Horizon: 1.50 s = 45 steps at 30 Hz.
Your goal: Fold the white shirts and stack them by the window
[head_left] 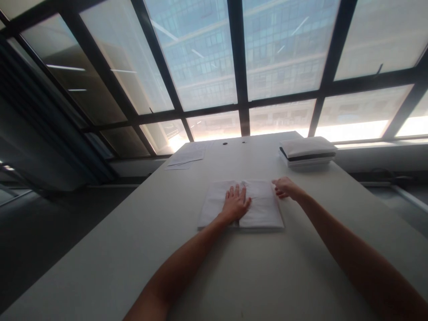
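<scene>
A folded white garment (262, 209) lies flat on the white table (140, 245), a seam or gap running down its middle and small creases near its far edge. My left hand (236, 203) rests palm down on the middle of it, fingers stretched and slightly spread. At the garment's far right corner is my right hand (286, 188), its thumb and index finger pinched on the edge and the other fingers curled under. How much cloth lies in that pinch is too small to make out.
A stack of folded white cloth (309, 149) with a dark band stands at the table's back right. Several paper sheets (187, 156) lie at the back left. Large windows (200, 53) rise behind the table, and a dark curtain (43, 120) hangs to the left.
</scene>
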### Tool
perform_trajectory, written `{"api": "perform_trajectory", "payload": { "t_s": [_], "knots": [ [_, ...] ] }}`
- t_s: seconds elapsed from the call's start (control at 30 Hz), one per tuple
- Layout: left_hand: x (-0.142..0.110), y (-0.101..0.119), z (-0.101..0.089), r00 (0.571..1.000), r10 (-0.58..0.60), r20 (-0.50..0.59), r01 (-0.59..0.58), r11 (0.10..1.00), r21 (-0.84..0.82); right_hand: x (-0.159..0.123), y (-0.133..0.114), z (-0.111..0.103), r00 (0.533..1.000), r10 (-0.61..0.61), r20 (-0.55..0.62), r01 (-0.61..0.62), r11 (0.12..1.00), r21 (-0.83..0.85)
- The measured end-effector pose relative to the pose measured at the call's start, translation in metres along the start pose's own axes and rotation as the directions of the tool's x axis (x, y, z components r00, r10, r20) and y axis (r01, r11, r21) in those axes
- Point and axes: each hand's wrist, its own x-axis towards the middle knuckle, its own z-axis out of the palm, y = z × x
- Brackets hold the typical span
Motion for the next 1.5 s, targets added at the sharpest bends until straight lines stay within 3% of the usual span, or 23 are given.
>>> {"api": "perform_trajectory", "payload": {
  "t_s": [0.2,0.3,0.4,0.6,0.77,1.03,1.2,1.33,1.43,1.5],
  "knots": [
    [-0.002,-0.001,-0.002,1.0,0.017,-0.016,-0.017,1.0,0.004,-0.021,-0.008,-0.002,0.96,0.129,0.248,-0.129,0.992,-0.017],
    [0.001,-0.004,0.002,1.0,0.028,-0.013,-0.029,0.999,-0.038,-0.026,-0.007,0.0,0.923,0.121,0.365,-0.136,0.991,0.014],
    [0.009,-0.012,0.002,1.0,0.011,-0.006,-0.011,0.993,-0.116,-0.027,-0.007,0.002,0.911,0.082,0.404,-0.122,0.99,0.072],
    [0.035,-0.039,-0.008,0.993,-0.078,-0.089,0.057,0.974,-0.22,-0.025,-0.012,0.008,0.925,-0.023,0.379,-0.029,0.991,0.132],
    [0.039,-0.049,-0.002,1.0,0.014,0.001,-0.014,0.994,-0.11,-0.026,-0.015,0.012,0.946,-0.046,0.322,0.007,0.993,0.12],
    [-0.003,-0.042,0.001,0.984,0.175,-0.025,-0.175,0.984,-0.042,-0.038,-0.029,0.019,0.956,-0.146,0.256,0.121,0.987,0.11],
    [-0.029,-0.016,0.002,0.992,0.122,-0.03,-0.122,0.993,0.003,-0.045,-0.053,0.026,0.963,-0.187,0.195,0.179,0.982,0.056],
    [-0.021,0.002,-0.001,0.996,0.087,-0.002,-0.087,0.989,-0.116,-0.046,-0.076,0.028,0.958,-0.25,0.14,0.257,0.966,-0.035],
    [-0.007,-0.001,-0.011,0.996,0.094,-0.007,-0.09,0.93,-0.356,-0.046,-0.093,0.032,0.943,-0.318,0.099,0.329,0.934,-0.135],
    [-0.003,-0.008,-0.02,0.999,0.006,-0.052,-0.031,0.865,-0.5,-0.048,-0.104,0.038,0.925,-0.362,0.112,0.378,0.902,-0.208]
  ]
}}
